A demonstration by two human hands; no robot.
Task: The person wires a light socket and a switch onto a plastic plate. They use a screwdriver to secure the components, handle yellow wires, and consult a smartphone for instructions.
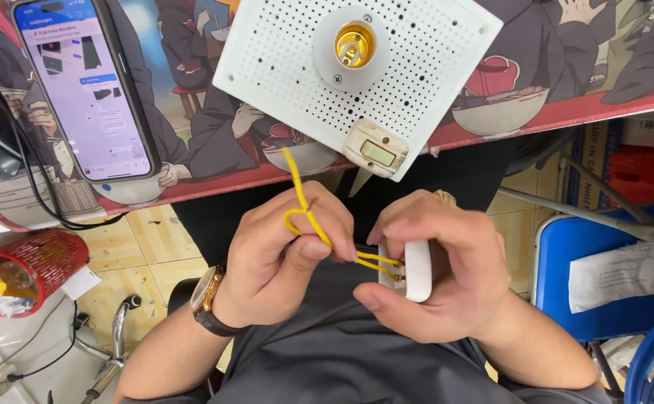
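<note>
Both hands are gripping: the left hand (282,258) is pinching a yellow wire (306,217), the right hand (435,277) is holding a small white plug (417,271) over the lap. Above, a white board (282,56) and phone (87,90) are lying on the picture-covered bench (551,90); tiled floor (147,247) is showing below.

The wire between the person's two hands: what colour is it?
Yellow; the wire shows best in the head view.

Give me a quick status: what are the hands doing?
Left hand pinching yellow wire. Right hand gripping small white plug, wire ends at it. White board just above, nothing blocking.
</note>
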